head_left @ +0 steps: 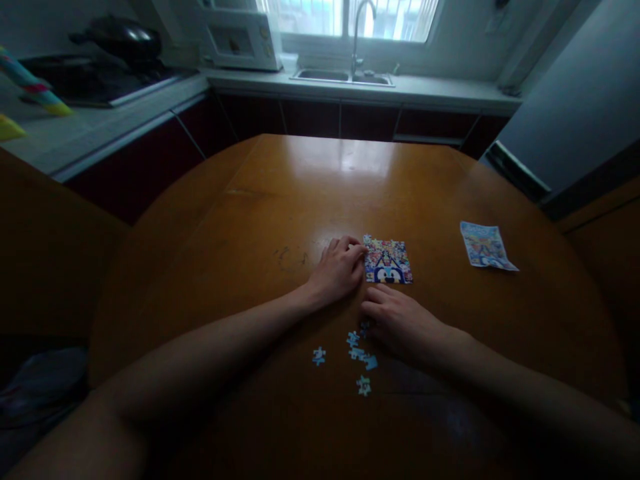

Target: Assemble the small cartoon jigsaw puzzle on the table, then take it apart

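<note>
A partly assembled jigsaw puzzle (389, 262) lies flat on the table, showing a blue cartoon dog's face over a crowded colourful pattern. Along its left edge rests my left hand (339, 270), its fingers bent together with the tips at the upper left corner. My right hand (395, 317) is just below the puzzle, fingers curled down on a small jigsaw piece (365, 327) that they partly hide. Several loose pale blue pieces (357, 353) lie close to its left. One loose piece (319, 356) sits farther left, and another (364, 385) is nearer to me.
The brown wooden table (240, 227) has rounded sides. A creased picture sheet (486, 245) lies at right. Beyond the table stand a counter with a sink (323, 75), a microwave (243, 40) and a dark wok (125, 39) on the stove. A large pale appliance (575, 107) is at right.
</note>
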A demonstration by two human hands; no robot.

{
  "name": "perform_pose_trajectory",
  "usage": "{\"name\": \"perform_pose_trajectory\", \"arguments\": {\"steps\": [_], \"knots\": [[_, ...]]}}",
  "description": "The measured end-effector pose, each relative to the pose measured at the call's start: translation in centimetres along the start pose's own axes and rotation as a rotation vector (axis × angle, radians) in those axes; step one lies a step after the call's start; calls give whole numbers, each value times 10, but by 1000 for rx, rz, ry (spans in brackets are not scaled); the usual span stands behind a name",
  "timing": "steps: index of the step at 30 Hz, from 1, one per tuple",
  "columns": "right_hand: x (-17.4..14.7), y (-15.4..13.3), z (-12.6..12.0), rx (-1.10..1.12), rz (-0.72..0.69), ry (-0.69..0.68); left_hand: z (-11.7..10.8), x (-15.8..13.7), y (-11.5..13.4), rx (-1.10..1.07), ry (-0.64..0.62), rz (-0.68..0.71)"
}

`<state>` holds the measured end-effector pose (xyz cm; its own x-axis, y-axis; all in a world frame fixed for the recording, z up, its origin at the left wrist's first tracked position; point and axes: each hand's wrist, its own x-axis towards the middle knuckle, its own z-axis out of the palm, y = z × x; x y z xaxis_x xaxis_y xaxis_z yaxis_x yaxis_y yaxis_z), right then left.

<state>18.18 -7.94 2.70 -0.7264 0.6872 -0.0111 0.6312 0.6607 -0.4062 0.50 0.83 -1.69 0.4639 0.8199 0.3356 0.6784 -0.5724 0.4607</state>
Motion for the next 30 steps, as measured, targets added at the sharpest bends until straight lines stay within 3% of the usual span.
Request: {"name": "perform_pose_trajectory", "arguments": {"steps": [16,30], "knots": [[-1,6,-2,5,-2,-37,-2,1,0,23,-11,4],[2,9,2,146,-142,-57,-7,-1,5,143,-111,19]]}}
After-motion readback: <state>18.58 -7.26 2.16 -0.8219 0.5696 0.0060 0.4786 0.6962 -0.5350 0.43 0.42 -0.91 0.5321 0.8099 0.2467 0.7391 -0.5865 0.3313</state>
